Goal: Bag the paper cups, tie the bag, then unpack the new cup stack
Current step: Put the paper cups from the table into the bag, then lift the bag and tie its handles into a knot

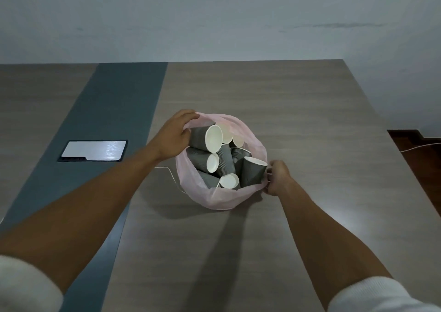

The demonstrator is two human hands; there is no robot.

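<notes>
A thin pink plastic bag [222, 198] stands open on the wooden table [310, 111]. Inside it lie several grey ribbed paper cups [250, 172] with white insides, tumbled at different angles. My left hand [175, 134] grips the bag's rim at its far left side. My right hand [278, 177] pinches the rim at the bag's right side. Both hands hold the mouth of the bag apart. No new cup stack is in view.
A dark grey strip [114, 111] runs along the table on the left, with a silver cable hatch [93, 150] set in it. A thin white cord [171, 174] lies by the bag's left side. The table's right edge drops to a dark floor [420, 159].
</notes>
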